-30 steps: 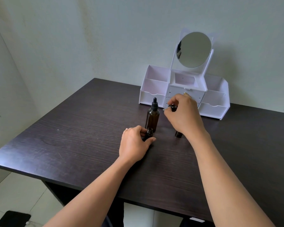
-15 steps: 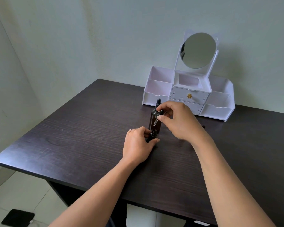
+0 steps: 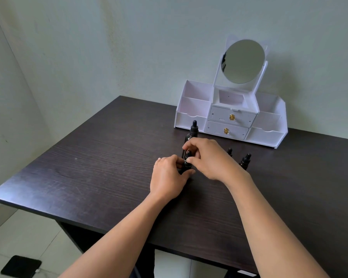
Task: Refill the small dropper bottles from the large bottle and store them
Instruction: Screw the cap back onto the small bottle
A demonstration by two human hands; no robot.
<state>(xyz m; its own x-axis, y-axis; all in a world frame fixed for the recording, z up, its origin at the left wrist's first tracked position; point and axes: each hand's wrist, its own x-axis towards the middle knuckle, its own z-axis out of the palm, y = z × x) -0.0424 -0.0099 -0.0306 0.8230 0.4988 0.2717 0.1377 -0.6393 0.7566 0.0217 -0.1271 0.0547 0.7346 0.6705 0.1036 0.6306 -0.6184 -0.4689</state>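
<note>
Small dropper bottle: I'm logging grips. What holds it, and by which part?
The left hand grips the small dropper bottle round its body, standing on the table; the right hand pinches its dropper cap.

Dark wood-grain table (image 3: 100, 169), pushed into the corner of the room. At 1 o'clock from me, by the far edge, stands a white organizer (image 3: 191, 119) with a round mirror and two drawers. Just nearer, at 12, the large bottle (image 3: 194, 129) stands upright. Touching distance in front of it, a small bottle (image 3: 187, 157) stands on the wood; my left hand (image 3: 167, 177) grips its body and my right hand (image 3: 211, 159) pinches its top. At 2 o'clock stand two capped bottles (image 3: 245, 160), near each other.
</note>
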